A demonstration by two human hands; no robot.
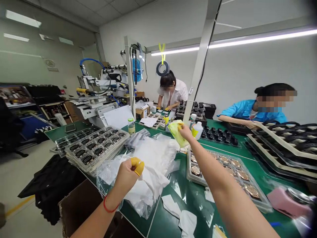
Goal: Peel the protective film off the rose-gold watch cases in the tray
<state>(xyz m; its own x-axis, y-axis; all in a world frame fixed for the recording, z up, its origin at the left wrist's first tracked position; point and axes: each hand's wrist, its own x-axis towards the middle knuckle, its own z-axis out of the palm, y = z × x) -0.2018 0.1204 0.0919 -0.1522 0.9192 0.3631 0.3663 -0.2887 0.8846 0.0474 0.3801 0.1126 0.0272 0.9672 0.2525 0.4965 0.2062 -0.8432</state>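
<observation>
My left hand [130, 174], with yellow finger cots on thumb and forefinger and a red band at the wrist, is closed in a pinch. A thin white sheet [155, 180] hangs at its fingertips, over a clear plastic bag [109, 175] and a heap of white sheets [156, 152]. Farther out, my right hand [183, 130] grips a soft yellow-green packet [177, 132] by its top right part. That packet is above the table, left of a white bottle [197, 130]. Its lower edge is near a tray of gold-rimmed round parts [210, 165].
Stacked trays of dark round parts [96, 142] stand at left, near a glass jar [131, 126]. Loose white wipes [187, 222] and a pink dispenser [288, 201] lie in front. Two co-workers sit across the green table [170, 185]. A tape roll [162, 68] hangs overhead.
</observation>
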